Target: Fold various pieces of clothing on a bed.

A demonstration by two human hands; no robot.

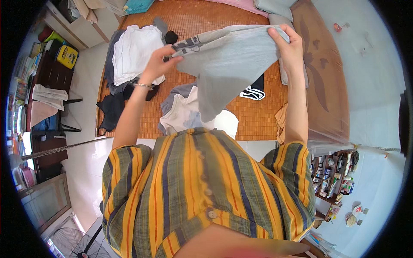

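A light grey shirt with dark printing [226,54] hangs stretched between my two hands, above a bed covered with a brown tile mat. My left hand [163,61] pinches its printed edge. At the upper right my right hand [287,42] grips the other end between thumb and fingers. Below the hanging cloth lie a white top with a bluish print [182,111], on a grey garment, and a white cloth [226,122]. A stack of folded white clothes [135,51] on dark ones lies left of my left hand. A black garment with white stripes [255,90] is partly hidden.
A black strappy top [111,111] lies at the mat's [255,124] left corner, an orange-tan cloth [281,121] at its right edge. Grey pillows [280,24] are at the back right. A chair with cloths [48,96] stands left, a fan [71,242] lower left.
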